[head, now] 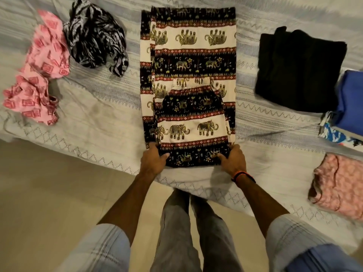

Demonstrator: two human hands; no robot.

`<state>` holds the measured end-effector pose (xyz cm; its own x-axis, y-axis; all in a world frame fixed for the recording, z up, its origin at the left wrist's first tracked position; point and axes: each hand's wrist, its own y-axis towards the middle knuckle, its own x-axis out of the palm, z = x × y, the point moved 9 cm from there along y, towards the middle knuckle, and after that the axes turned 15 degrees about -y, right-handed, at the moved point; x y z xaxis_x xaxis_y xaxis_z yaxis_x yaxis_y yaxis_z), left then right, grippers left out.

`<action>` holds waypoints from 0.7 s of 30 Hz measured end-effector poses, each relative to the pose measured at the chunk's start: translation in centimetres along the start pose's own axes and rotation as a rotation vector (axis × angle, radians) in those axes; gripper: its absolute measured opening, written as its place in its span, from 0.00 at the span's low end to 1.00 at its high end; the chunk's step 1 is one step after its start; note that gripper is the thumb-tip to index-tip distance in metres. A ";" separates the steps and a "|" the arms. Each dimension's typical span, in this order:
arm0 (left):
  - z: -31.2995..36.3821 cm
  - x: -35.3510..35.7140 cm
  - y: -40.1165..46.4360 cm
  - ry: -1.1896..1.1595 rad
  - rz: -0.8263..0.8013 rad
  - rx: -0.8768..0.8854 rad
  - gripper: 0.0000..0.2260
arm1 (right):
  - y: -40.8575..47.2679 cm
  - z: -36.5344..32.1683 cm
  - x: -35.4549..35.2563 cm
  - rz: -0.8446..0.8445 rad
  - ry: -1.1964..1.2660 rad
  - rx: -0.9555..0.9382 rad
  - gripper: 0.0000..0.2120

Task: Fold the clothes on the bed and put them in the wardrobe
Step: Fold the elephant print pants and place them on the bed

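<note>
The elephant-print trousers are lying flat down the middle of the frame on the bed, already doubled lengthwise, with the near end turned up over itself. The cloth looks thin, light and limp, the sort that is going to sag and slide out of square unless it is lifted by both corners of the folded edge at once, which is where I would be taking it.

The person is standing at the bottom centre, both forearms reaching forward and slightly inward. The left hand is gripping the lower left corner of the fold, thumb on top and fingers curling under. The right hand, with a band at its wrist, is pinching the lower right corner the same way.

Crumpled pink and black-and-white garments are waiting at upper left; folded pieces are sitting at right.
</note>
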<state>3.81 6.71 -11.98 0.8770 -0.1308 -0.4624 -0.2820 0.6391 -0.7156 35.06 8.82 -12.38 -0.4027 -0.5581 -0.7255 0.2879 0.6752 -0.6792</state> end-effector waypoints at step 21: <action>1.0 5.3 -3.0 0.814 -0.066 0.542 0.34 | -4.2 -4.8 4.3 0.184 -0.727 -0.619 0.23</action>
<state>9.72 4.85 -11.83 0.2907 -0.5317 -0.7955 0.1538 0.8465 -0.5096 27.97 5.88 -12.05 0.2981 -0.4401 -0.8470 -0.2992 0.7996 -0.5207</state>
